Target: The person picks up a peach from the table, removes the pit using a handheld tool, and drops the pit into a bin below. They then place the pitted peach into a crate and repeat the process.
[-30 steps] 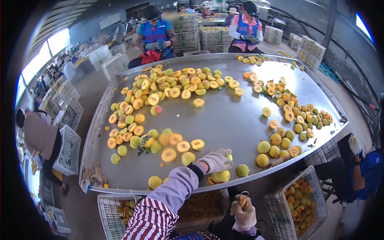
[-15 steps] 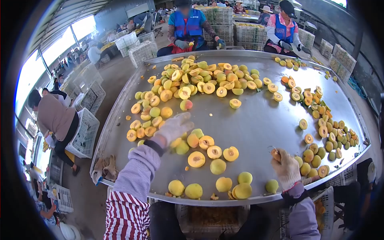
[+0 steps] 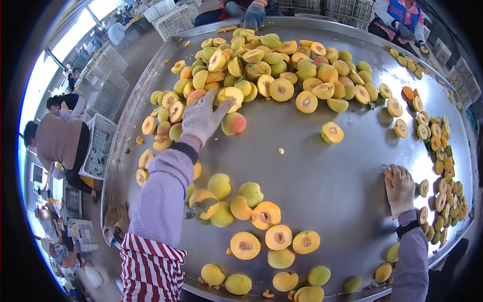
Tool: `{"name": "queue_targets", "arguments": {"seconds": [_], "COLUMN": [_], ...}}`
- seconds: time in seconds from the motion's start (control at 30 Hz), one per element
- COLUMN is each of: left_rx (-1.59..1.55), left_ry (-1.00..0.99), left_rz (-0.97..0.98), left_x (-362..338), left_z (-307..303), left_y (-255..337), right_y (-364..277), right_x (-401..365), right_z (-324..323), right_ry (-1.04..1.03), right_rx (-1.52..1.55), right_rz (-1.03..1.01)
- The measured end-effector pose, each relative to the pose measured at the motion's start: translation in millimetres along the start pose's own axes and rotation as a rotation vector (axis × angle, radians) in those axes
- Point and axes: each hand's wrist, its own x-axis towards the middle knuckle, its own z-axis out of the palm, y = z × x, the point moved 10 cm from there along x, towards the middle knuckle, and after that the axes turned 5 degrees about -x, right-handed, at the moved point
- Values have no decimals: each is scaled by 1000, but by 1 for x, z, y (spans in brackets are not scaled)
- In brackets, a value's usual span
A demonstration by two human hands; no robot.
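My left hand, in a pale glove, reaches into the near left side of a heap of halved yellow peaches. Its fingers are spread, with thumb and forefinger against a peach half whose cut face shows; a red-blushed peach lies just below the thumb. At the right, my gloved right hand is closed round a small tool with a brown handle; its thin metal end is hard to make out. Several peach halves, some with pits showing, lie on the metal table between my arms.
More cut peaches line the table's right side. A co-worker's gloved hand is at the far edge; another person sits at the far right. White crates stand left of the table. Gloves lie at its left corner.
My left hand has moved from the near group of peaches forward to the heap. The view has tilted down and come closer. My right hand still holds the tool.
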Motion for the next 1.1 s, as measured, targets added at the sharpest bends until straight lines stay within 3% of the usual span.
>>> {"name": "queue_targets", "arguments": {"seconds": [0.07, 0.13, 0.23, 0.33, 0.4, 0.43, 0.6, 0.67, 0.8, 0.9, 1.03, 1.1], "left_rx": [45, 296, 177, 67, -283, -174, -292, -340, -387, -256, -138, -446], "left_ry": [119, 240, 181, 158, 144, 151, 124, 73, 5, 96, 246, -424], "left_rz": [-27, -55, -203, -119, -26, 88, 115, 31, 173, 309, 306, 239], "left_x": [12, 16, 35, 58, 73, 80, 110, 124, 157, 170, 207, 217], "left_z": [4, 13, 15, 32, 46, 58, 77, 103, 148, 173, 225, 258], "left_y": [-6, 4, 14, 32, 54, 68, 126, 139, 224, 310, 447, 517], "right_y": [0, 13, 23, 26, 30, 30, 40, 43, 54, 63, 72, 74], "right_x": [-3, -10, -12, -7, -1, 2, 13, 18, 23, 20, 18, 17], "right_z": [0, -4, 4, 5, 3, 2, 0, 1, 1, 7, 10, 10], "right_ry": [-13, 71, 60, 27, 12, 5, -36, -72, -82, -102, -133, -127], "right_rx": [20, 27, 30, 56, 75, 86, 96, 157, 168, 215, 270, 268], "right_rz": [-65, -6, 91, 173, 205, 216, 233, 242, 235, 234, 247, 245]}}
